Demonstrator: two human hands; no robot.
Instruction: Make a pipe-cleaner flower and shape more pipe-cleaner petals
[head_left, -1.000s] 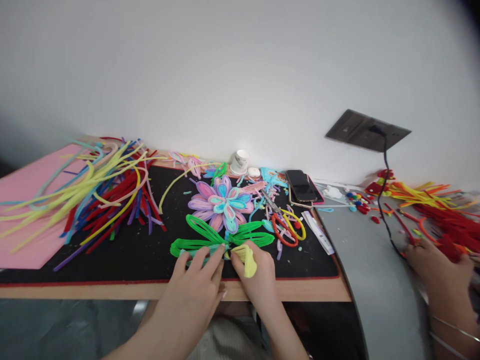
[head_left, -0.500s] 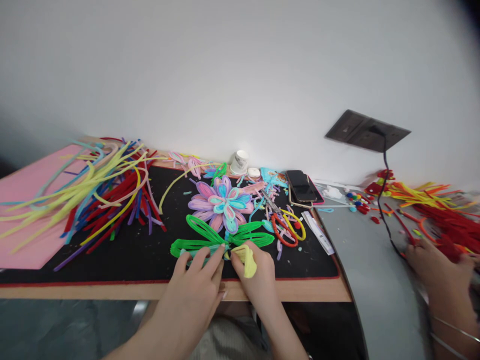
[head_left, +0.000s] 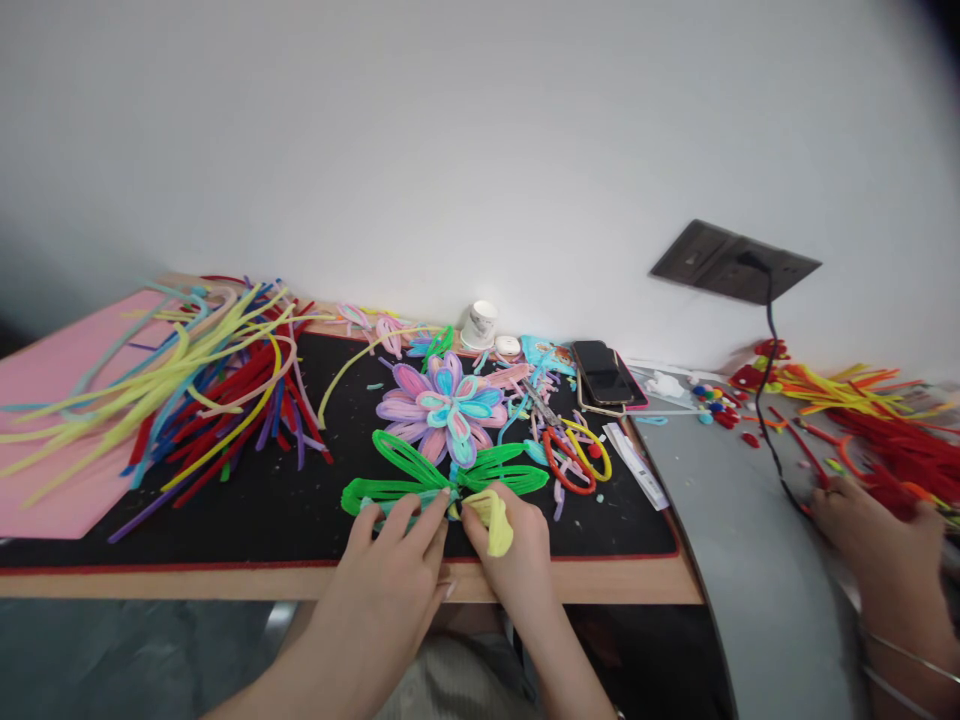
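A pipe-cleaner flower [head_left: 450, 400] with purple, pink and light-blue loop petals lies on the black mat [head_left: 300, 535]. Green pipe-cleaner leaves [head_left: 409, 458] spread out from its stem below the bloom. My left hand [head_left: 394, 555] bends over the stem's lower part, its fingers closed on it and a pale teal leaf beneath them. Close beside it, my right hand [head_left: 517, 548] pinches a yellow pipe-cleaner piece [head_left: 498, 525] against the stem. The fingers cover the spot where the stem and yellow piece meet.
Left lies a heap of pipe cleaners [head_left: 240, 390] over pink sheets [head_left: 67, 500]. Scissors [head_left: 570, 455], a phone [head_left: 602, 372] and a paper cup [head_left: 480, 325] stand right and behind. Another person's hand [head_left: 874, 530] works among red pipe cleaners at the grey table.
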